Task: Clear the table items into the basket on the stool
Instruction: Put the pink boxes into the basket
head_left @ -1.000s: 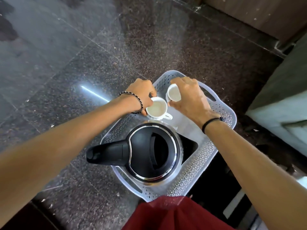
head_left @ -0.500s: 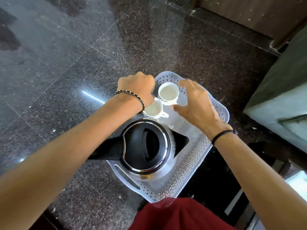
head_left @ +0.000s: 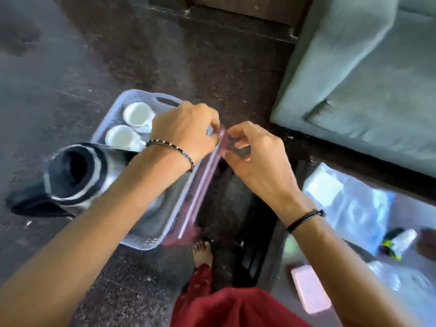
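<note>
The pale perforated basket [head_left: 144, 244] holds two white cups, one at the far end [head_left: 138, 114] and one just nearer [head_left: 121, 136], both upright. A steel kettle with a black lid [head_left: 75, 175] stands in the basket's near left part, its handle sticking out to the left. My left hand [head_left: 186, 128] hovers at the basket's right rim with fingers curled and nothing in it. My right hand [head_left: 254, 154] is just right of that rim, fingers apart and empty. The picture is blurred by motion.
A glass-topped table [head_left: 401, 208] lies at the lower right with a pink box [head_left: 309, 289], a clear plastic bag [head_left: 349, 199] and a small white bottle [head_left: 403, 239]. A grey sofa [head_left: 365, 79] fills the upper right. My bare foot [head_left: 201, 253] stands by the basket.
Both hands have let go of the cups, which now stand in the basket, and moved to its right rim. The view has swung right, bringing the glass table and sofa in.
</note>
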